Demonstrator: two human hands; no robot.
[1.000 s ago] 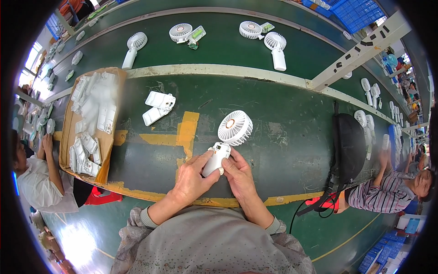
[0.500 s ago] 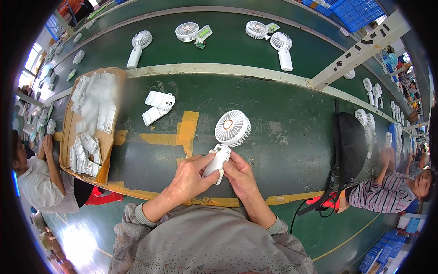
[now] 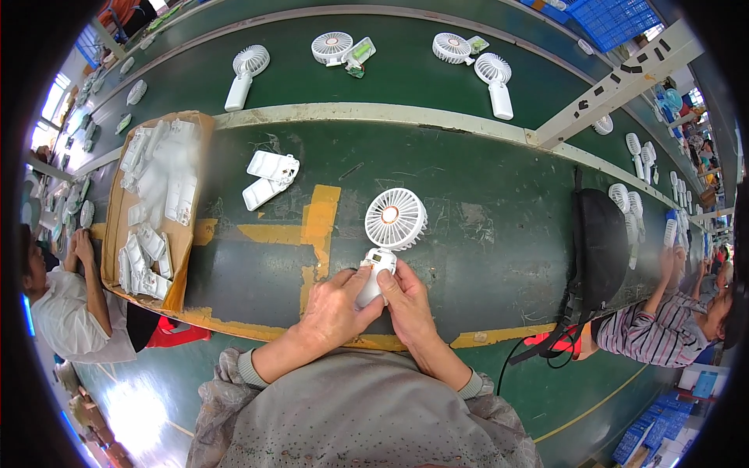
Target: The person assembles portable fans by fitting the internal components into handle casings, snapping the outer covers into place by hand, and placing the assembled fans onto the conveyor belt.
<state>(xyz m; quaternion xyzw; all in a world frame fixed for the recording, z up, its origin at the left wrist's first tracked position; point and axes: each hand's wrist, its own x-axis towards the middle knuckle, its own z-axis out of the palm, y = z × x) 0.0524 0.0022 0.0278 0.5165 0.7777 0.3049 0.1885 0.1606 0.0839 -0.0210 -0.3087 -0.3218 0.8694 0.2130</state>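
Holds a white handheld fan (image 3: 395, 219) low over the green bench top (image 3: 499, 265), near its front edge, with round head pointing away from the body and handle (image 3: 373, 287) toward it. Clamps that handle between left hand (image 3: 334, 310) and right hand (image 3: 407, 308), close together, with right thumb laid on its upper face. Has swung the fan slightly since a second ago, bringing head and handle closer to one straight line, while keeping both hands in nearly the same place.

Has room to move rightward over scuffed bench top as far as the black bag (image 3: 601, 253); to the left, passes crossed yellow tape (image 3: 320, 218) before meeting two white shell pieces (image 3: 273, 166), unmoved, then the wall of a cardboard tray (image 3: 179, 279) filled with similar parts. Meets a pale metal rail (image 3: 374, 114) on the far side, and taped front edge (image 3: 499, 335) just below the wrists.

Past the rail, shows a change on the green belt (image 3: 406, 78): carries white fans (image 3: 252, 61) a little farther right than before.
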